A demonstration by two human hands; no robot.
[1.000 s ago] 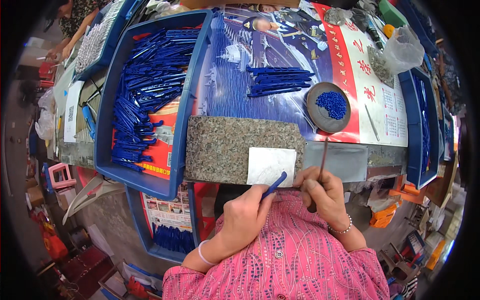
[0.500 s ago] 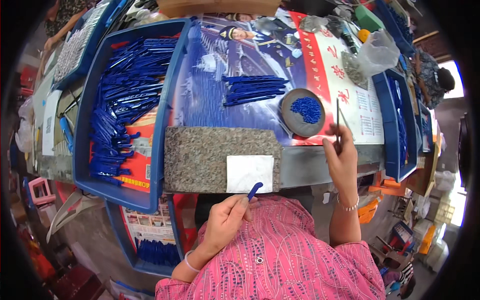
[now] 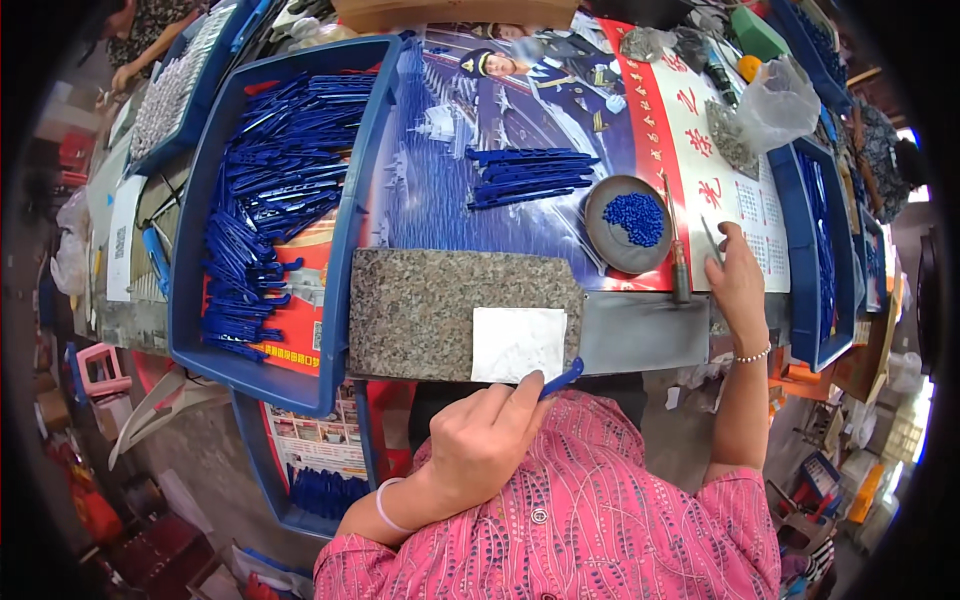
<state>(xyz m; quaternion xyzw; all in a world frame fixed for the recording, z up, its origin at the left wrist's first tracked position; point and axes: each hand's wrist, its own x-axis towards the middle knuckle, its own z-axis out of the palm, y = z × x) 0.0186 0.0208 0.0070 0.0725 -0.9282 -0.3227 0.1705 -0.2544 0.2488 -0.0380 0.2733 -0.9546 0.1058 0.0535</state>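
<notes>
My left hand is closed on a slim blue piece with a curved end. The curved end sticks out past my fingers at the front edge of a speckled stone slab, by a white pad lying on it. My right hand is over the table at the right, thumb and fingers apart. Between them is the near end of a thin grey tool; contact with it is unclear. A screwdriver lies left of that hand. Beside it stands a round grey dish with small blue pieces.
A large blue tray of slim blue pieces stands left; a small bundle lies on the poster. Another blue tray is at the right, a plastic bag behind it. A person's arm shows far left.
My right hand has let go of the screwdriver, now lying on the table, and moved right to the thin grey tool. My left hand has turned, tilting the blue piece toward the right.
</notes>
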